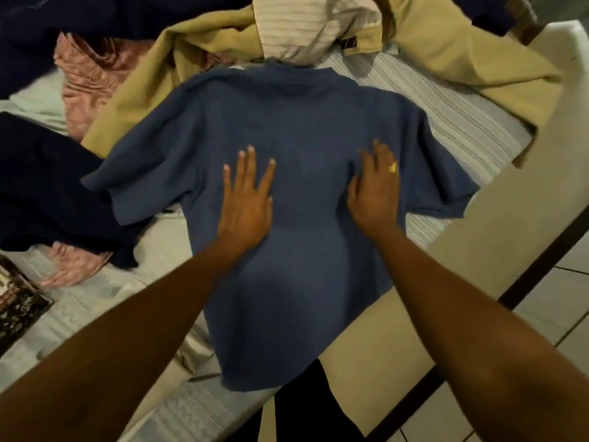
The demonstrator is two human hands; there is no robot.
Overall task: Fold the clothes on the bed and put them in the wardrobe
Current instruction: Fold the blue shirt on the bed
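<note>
A blue short-sleeved shirt lies spread flat on the bed, sleeves out to both sides, its hem hanging over the near corner. My left hand presses flat on the shirt's middle with straight, spread fingers. My right hand lies flat on the shirt a little to the right, fingers straight, a gold ring on one finger. Neither hand grips the cloth.
Beyond the shirt lie a tan garment, a white striped shirt and pink cloth. Dark navy clothes sit at the left. A patterned dark item rests at the bed's left edge. Tiled floor is at the right.
</note>
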